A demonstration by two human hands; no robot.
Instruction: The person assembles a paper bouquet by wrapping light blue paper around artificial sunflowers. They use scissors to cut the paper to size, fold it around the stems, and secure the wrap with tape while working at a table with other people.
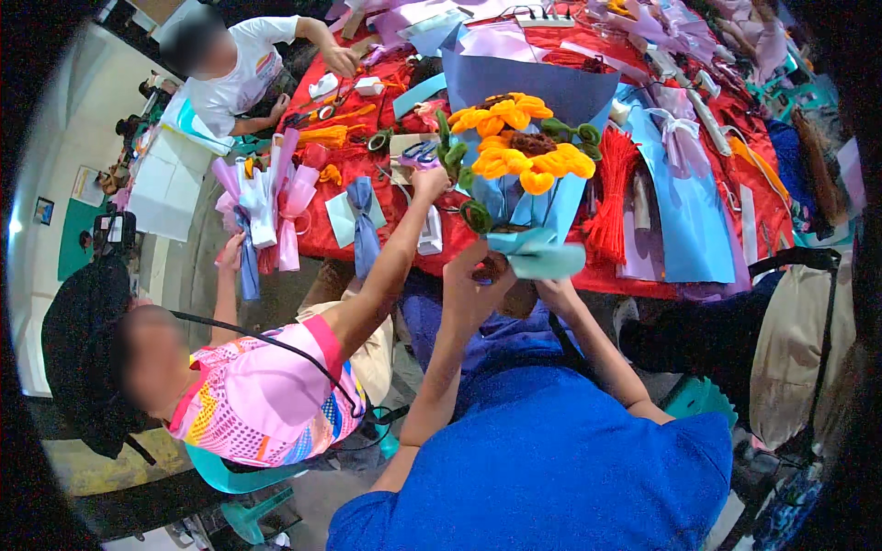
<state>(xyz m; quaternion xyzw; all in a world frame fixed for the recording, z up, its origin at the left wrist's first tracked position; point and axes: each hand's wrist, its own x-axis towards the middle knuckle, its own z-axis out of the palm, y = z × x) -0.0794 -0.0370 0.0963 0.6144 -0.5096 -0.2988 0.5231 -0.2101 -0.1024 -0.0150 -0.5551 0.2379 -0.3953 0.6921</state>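
Bouquet (524, 156) of orange flowers in blue paper is held upright above the red table (735, 119) | left hand (473, 275) is closed around its base | right hand (551, 289) is pressed beside it, under the pale ribbon (542, 257) | scissors (421, 154) are gripped just left by a neighbour's hand (430, 179)

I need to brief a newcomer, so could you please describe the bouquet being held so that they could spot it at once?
Start at the red-covered table and look to its near edge, just above both hands. The bouquet stands there in blue wrapping paper. Unlike the pink-wrapped bouquet farther left, it holds fuzzy yellow sunflowers with curled green stems.
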